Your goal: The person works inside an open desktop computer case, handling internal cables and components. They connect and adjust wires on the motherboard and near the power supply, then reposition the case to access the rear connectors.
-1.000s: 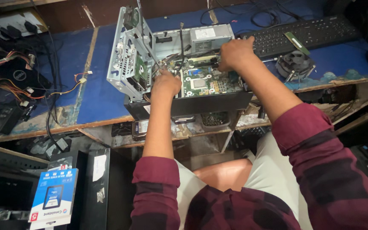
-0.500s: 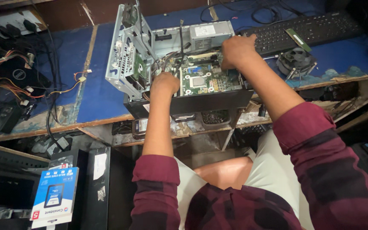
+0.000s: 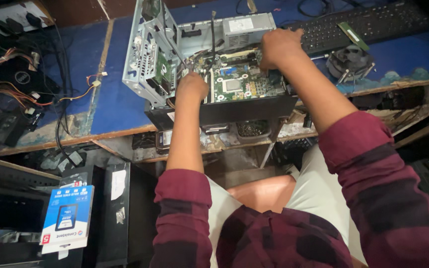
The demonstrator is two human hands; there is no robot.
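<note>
The open computer case (image 3: pixel 209 64) lies flat at the near edge of the blue worktop (image 3: pixel 115 99), its long axis running left to right, open side up, with the green motherboard (image 3: pixel 234 84) exposed. Since a second ago little has moved: both hands sit where they were, so the work inside goes on. My left hand (image 3: pixel 192 85) is curled at the board's left edge; my right hand (image 3: pixel 276 45) presses down near the silver power supply (image 3: pixel 248 26). Whether either grips anything, I cannot tell. A keyboard (image 3: pixel 363 25) lies beyond.
</note>
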